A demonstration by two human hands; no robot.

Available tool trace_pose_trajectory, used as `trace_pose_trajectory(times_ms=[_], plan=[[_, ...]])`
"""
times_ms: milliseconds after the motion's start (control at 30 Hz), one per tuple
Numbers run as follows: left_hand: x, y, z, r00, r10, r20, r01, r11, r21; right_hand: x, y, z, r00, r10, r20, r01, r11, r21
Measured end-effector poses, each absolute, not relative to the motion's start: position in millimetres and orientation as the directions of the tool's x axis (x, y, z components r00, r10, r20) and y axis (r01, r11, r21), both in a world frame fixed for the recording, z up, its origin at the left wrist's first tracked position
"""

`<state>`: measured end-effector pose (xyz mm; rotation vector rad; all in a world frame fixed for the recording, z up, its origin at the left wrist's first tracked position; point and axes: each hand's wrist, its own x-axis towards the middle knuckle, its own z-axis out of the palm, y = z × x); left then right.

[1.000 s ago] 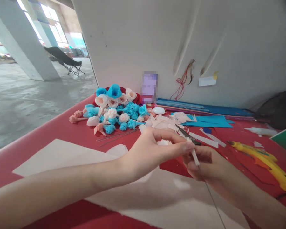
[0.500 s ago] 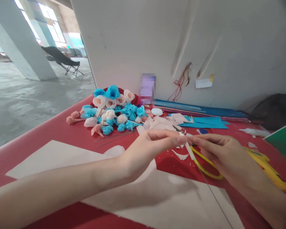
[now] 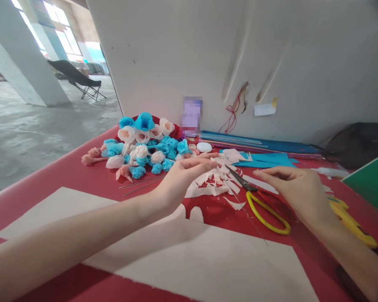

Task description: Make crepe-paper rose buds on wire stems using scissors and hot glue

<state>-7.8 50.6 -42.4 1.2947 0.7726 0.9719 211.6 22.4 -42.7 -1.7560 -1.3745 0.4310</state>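
Observation:
My left hand is over the paper scraps, its thumb and fingers closed on a thin wire stem. The wire slants down to the right. What sits at its top end is hard to make out. My right hand is apart from the wire, its thumb and forefinger pressed together; anything between them is too small to see. A pale paper strip shows just below those fingertips. Scissors with yellow and red handles lie beneath, blades pointing at the scraps.
A pile of blue, white and pink paper flowers stands at the back left. Large pale paper sheets cover the front of the red table. Blue paper lies behind; a yellow tool is at right.
My hands have come apart. The left hand has moved left with the wire stem, and the right hand has moved off it to the right. The scissors now show more fully.

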Motion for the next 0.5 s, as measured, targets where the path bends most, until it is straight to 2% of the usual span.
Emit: trace_pose_trajectory(times_ms=[100,167,267,367,500], plan=[[-7,50,-44,0.438,0.897,0.059,-0.151,0.008,0.988,220,28,-48,0.272,0.927,0.258,0.735,-0.027,-0.677],[-7,48,-45,0.461,0.885,0.059,-0.163,0.019,0.986,227,32,-52,0.201,0.954,0.223,0.751,-0.005,-0.66],[-6,46,-44,0.467,0.883,0.054,-0.157,0.023,0.987,236,37,-53,0.121,0.982,0.146,0.726,0.013,-0.688],[-6,45,-43,0.455,0.89,0.039,-0.138,0.027,0.99,239,36,-50,0.13,0.988,0.079,0.683,-0.031,-0.729],[-5,45,-43,0.458,0.889,0.023,-0.132,0.042,0.99,229,29,-39,0.053,0.995,0.083,0.503,0.045,-0.863]])
